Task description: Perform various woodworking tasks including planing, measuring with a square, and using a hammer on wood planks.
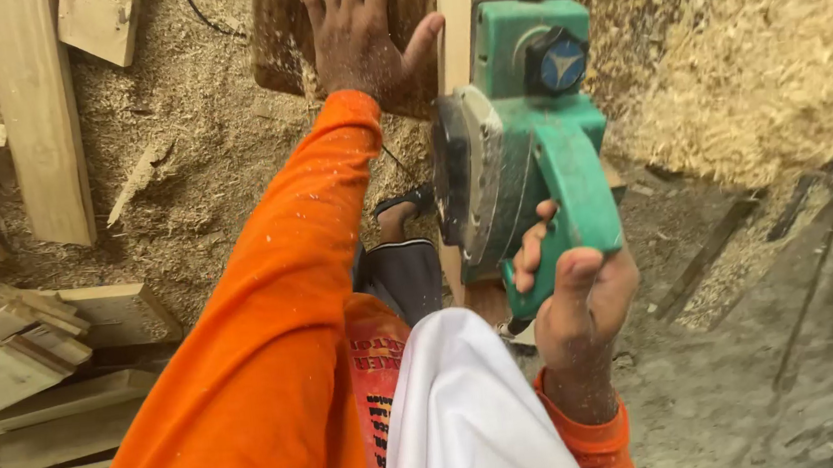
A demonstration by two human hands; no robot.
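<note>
My right hand [577, 285] grips the handle of a green electric planer [529, 139], which rests on a narrow pale wooden plank [458, 20] running away from me. My left hand [358, 28] lies flat, fingers spread, on a dark brown board [275, 46] just left of the plank, dusted with sawdust. Both arms wear orange sleeves. A white cloth hangs in front of my chest, and my foot in a sandal [404, 210] shows below the planer.
Wood shavings cover the ground, with a big heap [771, 42] at the upper right. Long planks [35, 117] and a stack of offcuts [15, 349] lie on the left. Thin slats [709, 249] lie on the grey floor at right.
</note>
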